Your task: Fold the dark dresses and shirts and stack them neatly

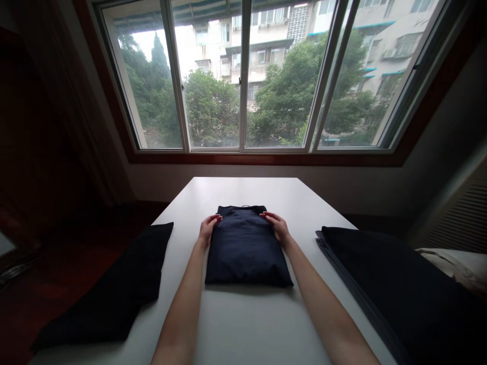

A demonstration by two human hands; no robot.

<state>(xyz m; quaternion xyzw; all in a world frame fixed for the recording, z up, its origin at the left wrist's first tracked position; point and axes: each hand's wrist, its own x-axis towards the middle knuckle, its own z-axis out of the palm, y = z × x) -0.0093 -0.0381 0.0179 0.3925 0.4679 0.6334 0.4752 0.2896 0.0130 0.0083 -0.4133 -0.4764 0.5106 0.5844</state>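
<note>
Starting well out to the left of the hands, a black cloth [110,294] slants along the near edge of the white table [247,324], and part of it reaches past the tabletop. Coming in now to the left hand [207,228]: it's at the upper left side of the folded navy garment [245,248], fingers bent in over the border. And there's the garment itself, lying flat right between the two hands, its wider end nearer the wearer, a soft bulge across the front. Over to the right hand [278,226], matching its partner on the opposite side, fingertips at the edge. So the hands are apart, one per side; whether either truly pinches the fabric, I can't tell. This looks like a squaring-up moment, sides being evened. Any further adjustment calls for light, equal contact from both hands, or the layers could skew. Right of the right hand, a dark layered pile of cloth [380,279], and beyond it, some pale fabric [456,263].
</note>
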